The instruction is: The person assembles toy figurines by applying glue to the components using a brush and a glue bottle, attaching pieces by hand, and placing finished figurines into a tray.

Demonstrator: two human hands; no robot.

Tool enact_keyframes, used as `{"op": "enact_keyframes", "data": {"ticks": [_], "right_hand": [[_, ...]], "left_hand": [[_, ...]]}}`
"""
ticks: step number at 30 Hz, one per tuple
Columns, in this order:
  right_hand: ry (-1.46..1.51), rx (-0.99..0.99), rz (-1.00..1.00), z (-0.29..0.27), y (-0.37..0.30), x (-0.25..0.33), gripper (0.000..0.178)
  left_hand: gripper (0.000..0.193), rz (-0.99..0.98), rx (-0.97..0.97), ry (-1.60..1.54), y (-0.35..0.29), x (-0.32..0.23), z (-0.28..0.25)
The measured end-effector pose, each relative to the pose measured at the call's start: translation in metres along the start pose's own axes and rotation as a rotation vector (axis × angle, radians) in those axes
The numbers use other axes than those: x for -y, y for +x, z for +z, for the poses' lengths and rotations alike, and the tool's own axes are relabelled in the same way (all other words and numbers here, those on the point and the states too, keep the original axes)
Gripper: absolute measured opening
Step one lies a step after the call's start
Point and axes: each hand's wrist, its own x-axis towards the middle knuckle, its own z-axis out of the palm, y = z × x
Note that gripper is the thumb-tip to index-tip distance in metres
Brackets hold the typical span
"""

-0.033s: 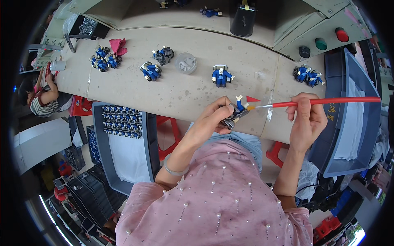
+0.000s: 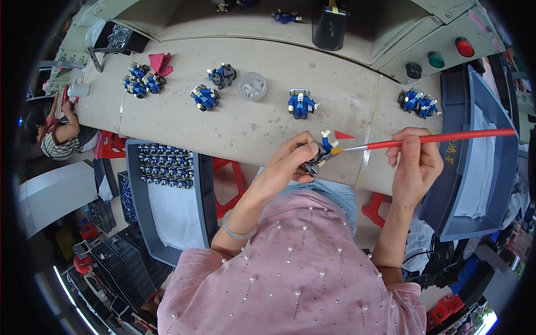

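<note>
Nearest, on the left, a gray tray (image 2: 206,206) holds rows of blue figures (image 2: 166,170) on white sheeting. Over the near edge of the table (image 2: 240,134), the left hand (image 2: 291,158) has its fingers closed around 1 tilted, blue-sleeved figurine (image 2: 326,144). The right hand (image 2: 416,164) pinches a red brush (image 2: 458,135); whether the yellowish bristles touch the figurine or hover just beside it, I cannot tell. Just right of it lies a red triangle (image 2: 344,135). Farther, 1 upright blue-suited figure (image 2: 301,105) stands right of a clear cup (image 2: 253,95). At the far side sits a black container (image 2: 330,30).
</note>
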Motion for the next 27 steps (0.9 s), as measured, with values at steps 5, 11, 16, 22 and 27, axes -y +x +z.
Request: {"op": "enact_keyframes", "data": {"ticks": [5, 11, 16, 22, 27], "right_hand": [[-0.149, -0.026, -0.025, 0.001, 0.0, -0.008, 0.013], [-0.069, 0.01, 0.028, 0.01, -0.002, -0.001, 0.012], [-0.647, -0.072, -0.257, 0.0, 0.008, -0.003, 0.009], [-1.161, 0.306, -0.124, 0.004, 0.009, -0.016, 0.021], [-1.336, 0.423, 0.009, -0.005, 0.01, -0.037, 0.023]], "left_hand": [[0.024, -0.005, 0.014, -0.017, 0.0, 0.0, 0.001], [0.025, -0.018, -0.023, 0.055, -0.001, -0.004, 0.003], [0.026, 0.02, 0.004, 0.007, -0.001, -0.008, 0.001], [0.028, 0.021, 0.005, -0.001, -0.001, -0.008, 0.003], [0.029, 0.014, -0.002, 0.006, -0.001, -0.007, 0.002]]}}
